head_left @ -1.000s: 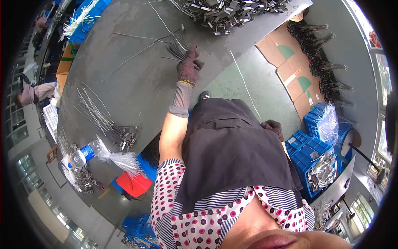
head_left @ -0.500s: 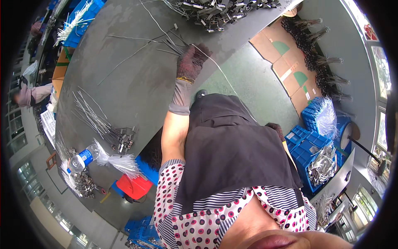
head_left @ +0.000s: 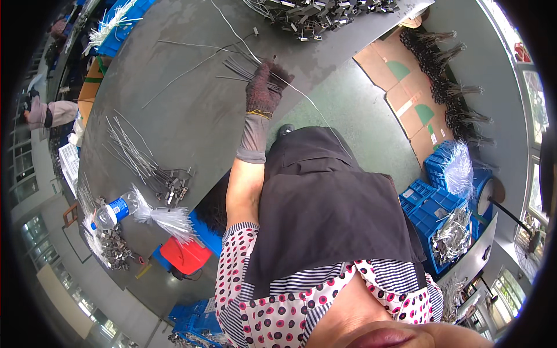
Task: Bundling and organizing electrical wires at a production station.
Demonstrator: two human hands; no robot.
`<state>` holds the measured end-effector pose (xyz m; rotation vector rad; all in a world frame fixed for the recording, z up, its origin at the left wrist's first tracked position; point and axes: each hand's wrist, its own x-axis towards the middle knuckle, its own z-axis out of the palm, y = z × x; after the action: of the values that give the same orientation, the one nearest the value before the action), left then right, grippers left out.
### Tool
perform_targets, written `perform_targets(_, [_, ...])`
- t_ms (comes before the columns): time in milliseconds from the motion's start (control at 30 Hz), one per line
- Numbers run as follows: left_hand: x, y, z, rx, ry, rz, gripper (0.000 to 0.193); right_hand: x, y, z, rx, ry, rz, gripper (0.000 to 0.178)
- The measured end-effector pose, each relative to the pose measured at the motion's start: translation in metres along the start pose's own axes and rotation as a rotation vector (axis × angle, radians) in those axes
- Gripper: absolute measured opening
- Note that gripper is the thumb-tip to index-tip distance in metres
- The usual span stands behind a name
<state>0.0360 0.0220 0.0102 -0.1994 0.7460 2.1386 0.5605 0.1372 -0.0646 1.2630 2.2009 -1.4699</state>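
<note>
My left hand, in a dark, reddish-grey knitted glove, is closed round a bundle of thin grey cables over the table's right edge. Their cut-looking ends fan out to the left of the fist. A long white cable passes by the hand, from the far side of the table down to my black apron. Loose thin cables lie on the table to the left, and a small metal-ended piece rests just beyond. My right hand is out of sight.
A large heap of cables with metal connectors covers the table's far end. Another cable bundle lies left, near a plastic bottle. A red stool stands below. Blue crates and flattened cardboard are on the right.
My right glove, partly visible beside the apron before, has gone out of view. The left hand stays closed on the bundle, its wrist slightly turned. The whole view has shifted a little.
</note>
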Motion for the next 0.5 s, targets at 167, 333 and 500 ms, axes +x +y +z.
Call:
perform_targets(167, [-0.031, -0.004, 0.015, 0.172, -0.016, -0.048, 0.025, 0.023, -0.029, 0.004, -0.11, -0.021, -0.056, 0.03])
perform_targets(333, [-0.069, -0.001, 0.009, 0.389, 0.047, -0.149, 0.032, 0.067, -0.108, 0.012, -0.171, -0.131, -0.272, 0.03])
perform_targets(500, [-0.08, 0.029, 0.001, 0.463, -0.051, -0.104, 0.033, 0.087, -0.139, 0.019, 0.043, -0.238, 0.05, 0.031])
